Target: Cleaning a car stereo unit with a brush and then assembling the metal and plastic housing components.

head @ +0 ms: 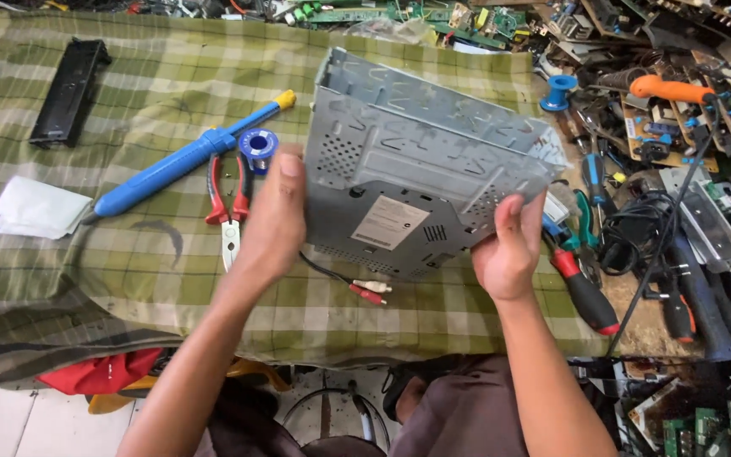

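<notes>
In the head view, both hands hold a grey metal chassis [416, 182] tilted up above the bench [129, 279], which is covered with a green checked cloth. The left hand [277, 216] grips the chassis at its left edge, thumb laid flat against the perforated face, and the right hand [509, 245] clasps its lower right corner with the fingers curled round the metal. A pale label sits on the dark lower panel of the chassis, and thin cables with red and white plugs [370, 292] trail from its underside onto the cloth. Just left of the left hand lie red-handled pliers [228, 203], touching a small spool of solder [257, 145], and a long blue desoldering pump [184, 161] with a yellow tip lies slanted beside them. Farther left rest a folded white cloth [40, 207] and a black oblong panel [69, 89]. To the right of the right hand lie a red-and-black screwdriver [585, 292], a blue spool [558, 91], an orange-handled tool [670, 89] and a heap of dark cables and circuit boards [687, 254].
</notes>
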